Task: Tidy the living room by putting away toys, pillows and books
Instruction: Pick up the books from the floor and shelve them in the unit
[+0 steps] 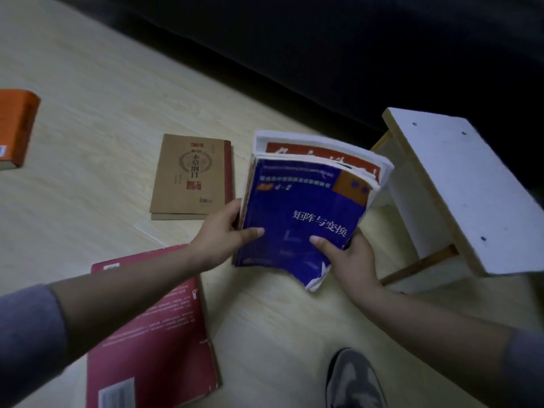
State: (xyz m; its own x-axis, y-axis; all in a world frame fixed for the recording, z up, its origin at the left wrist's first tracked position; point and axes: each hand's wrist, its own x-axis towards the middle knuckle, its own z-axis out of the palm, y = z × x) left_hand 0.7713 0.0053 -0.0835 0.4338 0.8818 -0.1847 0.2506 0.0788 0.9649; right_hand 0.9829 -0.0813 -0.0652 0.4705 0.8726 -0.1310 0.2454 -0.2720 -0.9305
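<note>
While the stack of books (309,201) is being held in both hands over the pale wood-grain floor (88,83), other things are lying around it.

- Brown book (191,178): matte card cover with a dark red strip down its right edge. It is lying flat on the floor just left of the stack.
- Red book (153,328): large and smooth-covered, lying partly under the left forearm.
- Orange book (16,128): thick, sitting well apart at the left edge.
- White stool (459,187): a flat painted board with small holes and bare wooden rails. It is sitting tilted just right of the stack, crowding its far corner.
- Dark sofa (353,54): filling the top of the view.
- Grey shoe (353,381): showing at the bottom.

On top of the stack a blue book (303,207) is showing white characters and an orange block, and its near corner is tearing and curling. A red-and-white book (321,154) is peeking out beneath at the far end, and the page edges are fanning unevenly.

The left hand (219,231) is closing its grip on the stack's left edge, thumb on the cover. The right hand (350,260) is closing its grip on the near right side, thumb likewise on top.
</note>
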